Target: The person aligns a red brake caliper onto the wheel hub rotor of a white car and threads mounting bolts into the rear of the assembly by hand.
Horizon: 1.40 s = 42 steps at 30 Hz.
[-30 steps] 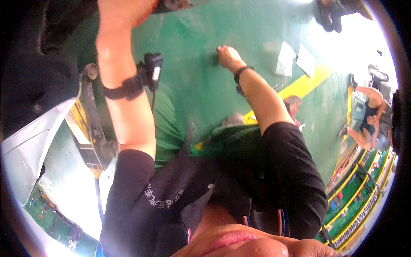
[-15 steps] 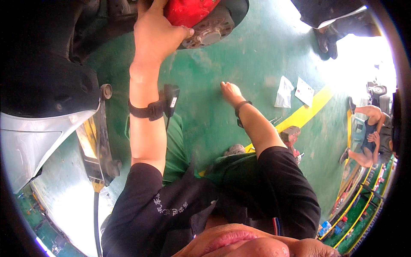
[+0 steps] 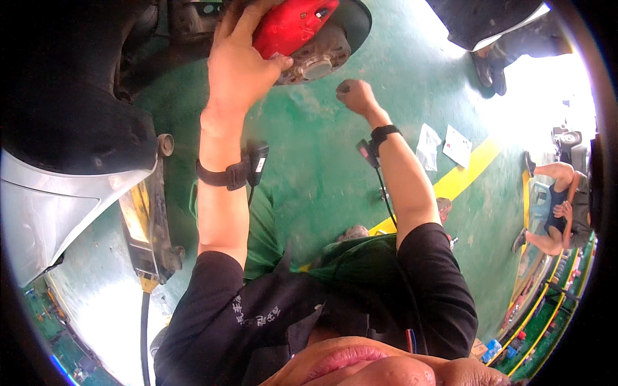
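My left hand (image 3: 241, 64) grips a red brake caliper (image 3: 296, 22) at the top, fingers wrapped over its left side. Beside and under the caliper are a rusty wheel hub (image 3: 315, 67) and a dark round backing plate (image 3: 357, 29). My right hand (image 3: 357, 96) is closed, a little below and right of the hub and apart from it; what it holds, if anything, is too small to make out. Both forearms carry black straps with small black devices.
Dark wheel-well liner and silver bodywork (image 3: 64, 202) fill the left, beside a yellow jack (image 3: 138, 225). On the green floor lie a clear bag (image 3: 428, 148), paper (image 3: 457, 147) and tools. Another person (image 3: 557, 206) sits at right; dark-shod feet (image 3: 489, 71) stand top right.
The caliper and hub have come into view at the top, with my left hand on the caliper. Over the last half second my right hand has risen toward the hub, still closed.
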{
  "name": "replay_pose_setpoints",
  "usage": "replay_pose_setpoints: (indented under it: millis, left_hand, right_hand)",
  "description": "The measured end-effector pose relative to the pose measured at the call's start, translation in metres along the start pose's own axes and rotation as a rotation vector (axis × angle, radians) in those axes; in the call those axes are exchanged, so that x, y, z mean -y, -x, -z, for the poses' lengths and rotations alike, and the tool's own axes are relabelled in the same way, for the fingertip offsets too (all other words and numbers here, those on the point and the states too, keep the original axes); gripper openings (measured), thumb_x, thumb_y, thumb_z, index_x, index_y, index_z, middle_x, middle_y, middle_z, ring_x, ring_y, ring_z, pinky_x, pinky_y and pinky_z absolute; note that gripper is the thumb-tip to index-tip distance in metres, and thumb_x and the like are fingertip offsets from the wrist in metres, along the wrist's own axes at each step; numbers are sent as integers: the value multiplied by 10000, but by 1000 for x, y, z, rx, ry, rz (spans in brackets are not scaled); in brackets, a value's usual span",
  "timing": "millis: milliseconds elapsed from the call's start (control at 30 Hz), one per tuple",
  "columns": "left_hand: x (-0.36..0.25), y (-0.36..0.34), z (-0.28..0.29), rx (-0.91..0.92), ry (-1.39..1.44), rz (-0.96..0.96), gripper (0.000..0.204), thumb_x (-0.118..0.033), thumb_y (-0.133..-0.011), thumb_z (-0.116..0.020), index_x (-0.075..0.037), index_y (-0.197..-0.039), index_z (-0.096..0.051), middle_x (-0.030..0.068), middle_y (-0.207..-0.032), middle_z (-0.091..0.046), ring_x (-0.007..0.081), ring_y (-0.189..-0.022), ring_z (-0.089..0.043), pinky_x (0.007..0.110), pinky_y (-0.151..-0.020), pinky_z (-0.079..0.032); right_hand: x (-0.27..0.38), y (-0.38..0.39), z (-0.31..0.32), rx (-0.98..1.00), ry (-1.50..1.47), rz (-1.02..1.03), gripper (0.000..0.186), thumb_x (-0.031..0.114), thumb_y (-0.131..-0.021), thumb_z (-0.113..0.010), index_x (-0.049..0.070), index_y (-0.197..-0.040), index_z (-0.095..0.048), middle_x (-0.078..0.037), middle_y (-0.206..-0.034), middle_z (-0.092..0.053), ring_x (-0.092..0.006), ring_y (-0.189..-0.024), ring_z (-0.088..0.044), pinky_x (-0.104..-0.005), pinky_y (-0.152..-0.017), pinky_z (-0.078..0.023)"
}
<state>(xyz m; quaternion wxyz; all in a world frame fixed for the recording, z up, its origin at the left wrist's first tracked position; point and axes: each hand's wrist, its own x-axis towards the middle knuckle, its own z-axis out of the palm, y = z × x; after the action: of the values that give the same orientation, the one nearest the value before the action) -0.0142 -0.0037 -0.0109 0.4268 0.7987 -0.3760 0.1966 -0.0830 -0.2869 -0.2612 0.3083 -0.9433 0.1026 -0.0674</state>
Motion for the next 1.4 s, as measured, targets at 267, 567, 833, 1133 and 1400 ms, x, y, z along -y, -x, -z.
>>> replay_pose_setpoints:
  millis: [267,567,833,1133,1400]
  left_hand:
    - [5,13,-6,-72,-251,-227,717,-69,-647,-836,-405,-1267,-705,24,-1503,-479,323,-1269,-541,494,-990,-492]
    - [6,16,-8,-60,-244,-235,730,-50,-668,-809,-388,-1304,-686,25,-1436,-552,304,-1212,-585,461,-984,-512]
    - [-2,17,-17,-134,-230,-171,683,-45,-701,-753,-373,-1298,-693,106,-1397,-585,346,-1206,-613,467,-965,-531]
    - [-9,9,-25,-152,-208,-153,656,-33,-673,-767,-335,-1254,-725,146,-1393,-599,363,-1262,-592,472,-1025,-500]
    - [-9,7,-25,-129,-153,-92,633,-22,-709,-714,-360,-1244,-726,78,-1409,-605,326,-1303,-575,469,-1039,-493]
  right_hand:
    - [19,-27,123,-250,-511,-335,239,132,-891,-707,-41,-1051,-749,-71,-865,-717,-150,-711,-669,-305,-665,-576]
    - [138,-34,192,-627,-952,66,224,72,-891,-716,-58,-1073,-734,-98,-852,-718,-157,-744,-683,-289,-680,-587]
    - [201,-31,202,-591,-802,253,193,99,-916,-722,-38,-1052,-733,-120,-923,-737,-203,-807,-702,-325,-723,-579]
    - [246,-47,210,-459,-276,343,191,127,-944,-712,-20,-1064,-740,-98,-929,-752,-160,-819,-719,-290,-742,-578]
    - [276,-101,231,27,189,500,209,192,-903,-691,38,-1028,-756,-160,-947,-754,-299,-845,-728,-380,-773,-568]
